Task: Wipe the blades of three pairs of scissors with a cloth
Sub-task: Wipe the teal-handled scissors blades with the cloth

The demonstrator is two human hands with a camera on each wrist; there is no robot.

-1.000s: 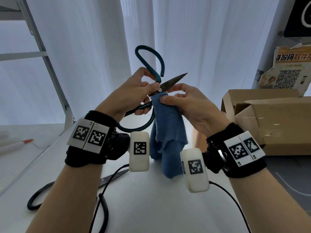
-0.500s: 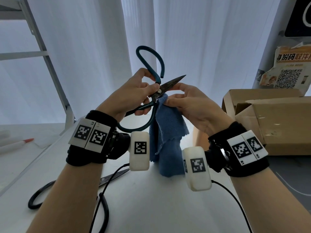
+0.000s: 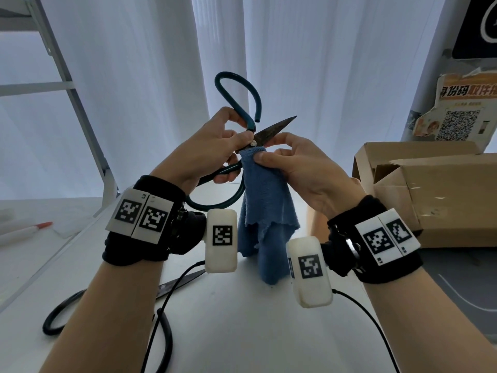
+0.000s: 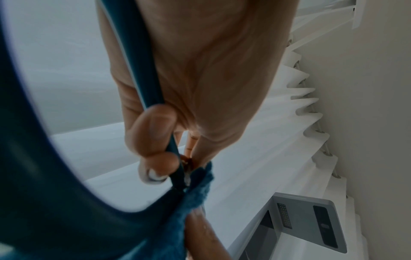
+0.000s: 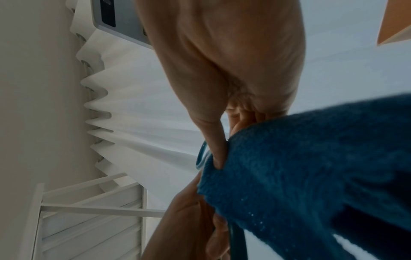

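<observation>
Hands: right hand pinches the cloth between thumb and fingers, folded over the blade base by the pivot; left hand grips the scissors at the pivot and lower handle, fingers curled round it.
Scissors: teal handles, held up in front of the curtain, 1 loop above the left hand, the other below; blades closed or nearly so, tip pointing up and right, dark and stained.
Cloth: blue, hangs down from the pinch between the 2 wrists, its lower end near the table.
Other scissors: black-handled pair lies on the table under the left forearm; a 3rd pair is not in view.
Box: cardboard box stands to the right.
Progress: my guess is pair 1 is mid-wipe, with the exposed blade toward the tip not yet covered; whether the black pair is already wiped cannot be told.
</observation>
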